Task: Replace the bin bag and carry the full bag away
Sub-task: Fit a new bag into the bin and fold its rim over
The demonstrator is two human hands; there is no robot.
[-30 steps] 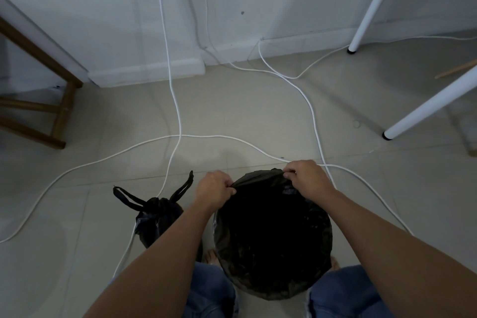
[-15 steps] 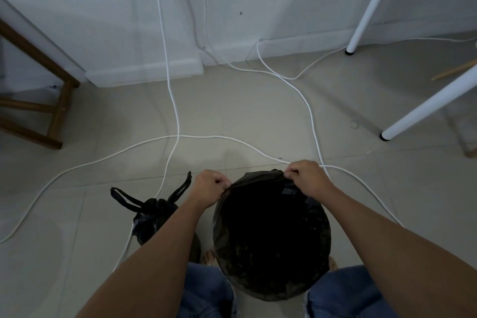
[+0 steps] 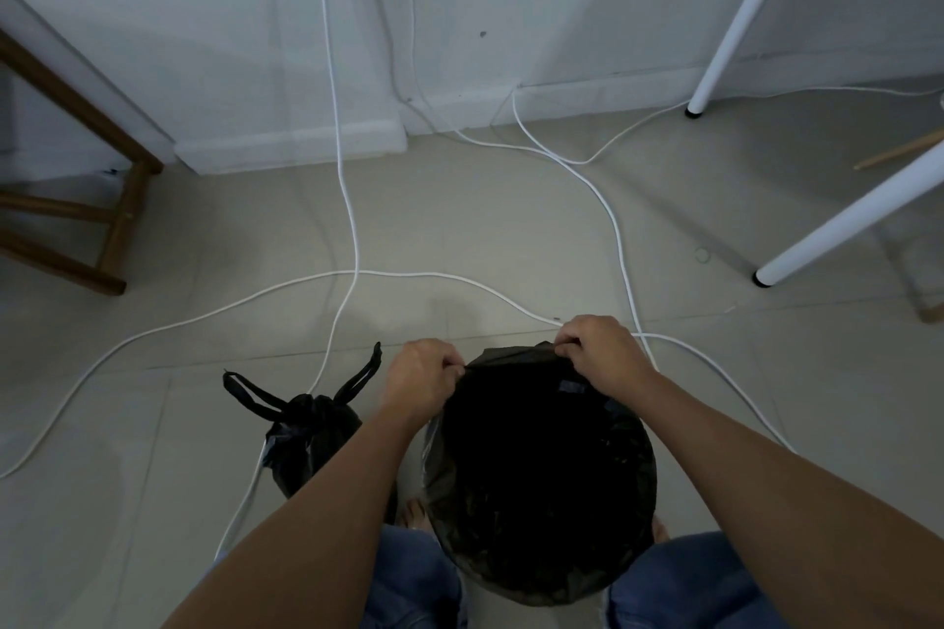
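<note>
Both hands, left hand and right hand, pinch closed the far edge of the new bag; the tied full bag stands just beside it on the floor.

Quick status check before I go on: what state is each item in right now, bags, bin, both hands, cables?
New bin bag: open, lining the bin, far edge pinched by both hands.
Full bag: tied shut, handles up, standing on the floor left of the bin.
Left hand: closed on the new bag's edge.
Right hand: closed on the new bag's edge.
White cables: loose across the floor, one passing by the full bag.
</note>
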